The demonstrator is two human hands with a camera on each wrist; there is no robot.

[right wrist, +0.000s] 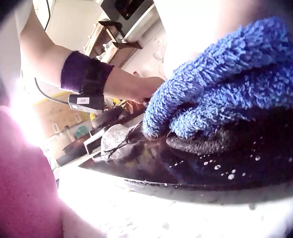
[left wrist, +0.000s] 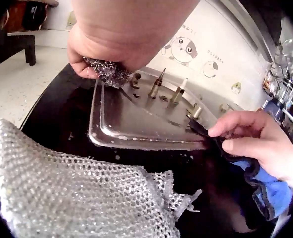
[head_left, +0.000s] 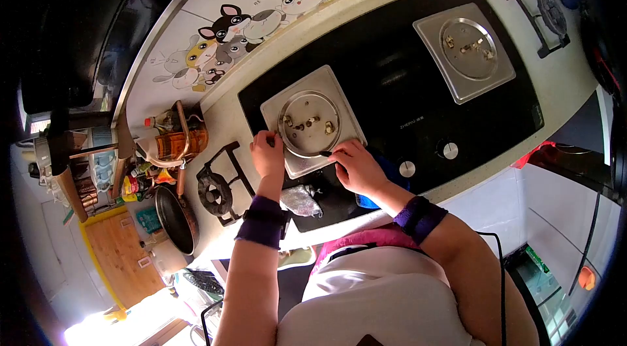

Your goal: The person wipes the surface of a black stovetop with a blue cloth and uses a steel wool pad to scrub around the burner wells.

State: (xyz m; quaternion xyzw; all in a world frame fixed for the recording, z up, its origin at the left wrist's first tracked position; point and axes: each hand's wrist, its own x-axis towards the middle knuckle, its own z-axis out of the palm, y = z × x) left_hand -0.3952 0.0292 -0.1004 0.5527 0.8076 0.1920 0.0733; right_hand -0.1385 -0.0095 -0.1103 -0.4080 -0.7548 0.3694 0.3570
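Observation:
My left hand (head_left: 266, 158) grips a steel wool scrubber (left wrist: 108, 73) at the left edge of the near burner's square metal plate (head_left: 349, 114). The round recess of that plate holds several brass-coloured burner fittings (left wrist: 155, 89). At the plate's front edge my right hand (head_left: 358, 170) pinches the black trim of a fluffy blue cloth (left wrist: 273, 191). The cloth hangs down over the black glass hob and fills much of the right wrist view. Between the two arms, a silvery mesh cloth (head_left: 302, 201) lies on the hob's front.
A second burner plate (head_left: 434, 39) is at the hob's far right, with two knobs (head_left: 450, 150) in front. One pan support (head_left: 219, 192) lies left of the hob, another (head_left: 543, 19) to the right. A frying pan (head_left: 176, 219) and bottles stand left. Water drops (right wrist: 230, 173) dot the glass.

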